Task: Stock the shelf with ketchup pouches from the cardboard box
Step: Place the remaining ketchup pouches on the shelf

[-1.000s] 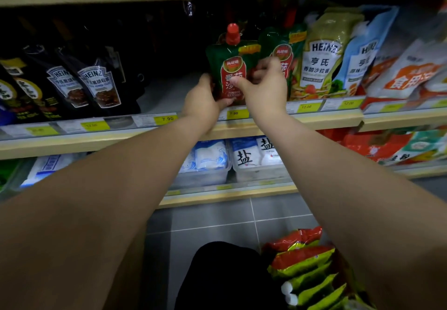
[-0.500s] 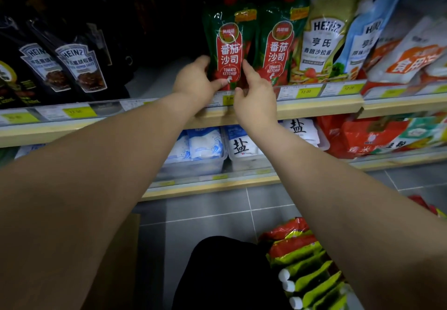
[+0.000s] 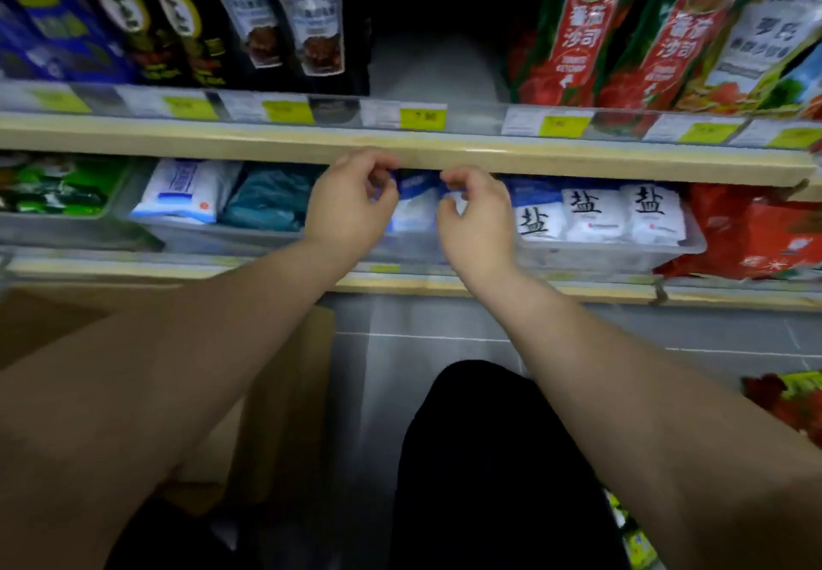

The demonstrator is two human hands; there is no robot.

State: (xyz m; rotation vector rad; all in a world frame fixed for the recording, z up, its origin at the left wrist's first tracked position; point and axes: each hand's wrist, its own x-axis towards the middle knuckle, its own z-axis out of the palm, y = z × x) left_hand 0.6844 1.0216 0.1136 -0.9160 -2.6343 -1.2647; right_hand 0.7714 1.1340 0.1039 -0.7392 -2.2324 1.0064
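My left hand (image 3: 351, 209), right hand (image 3: 478, 213): loosely curled, empty | next pouch goes upright, label out, beside ketchup pouches (image 3: 574, 35)

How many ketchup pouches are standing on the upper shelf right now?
2. One ketchup pouch stands just right of the bare gap; the second ketchup pouch is beside it, further right. Others may hide behind them.

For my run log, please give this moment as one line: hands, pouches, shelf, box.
left hand: empty, fingers loosely curled | right hand: empty, same | ketchup pouches: upright on shelf | cardboard box: lower left
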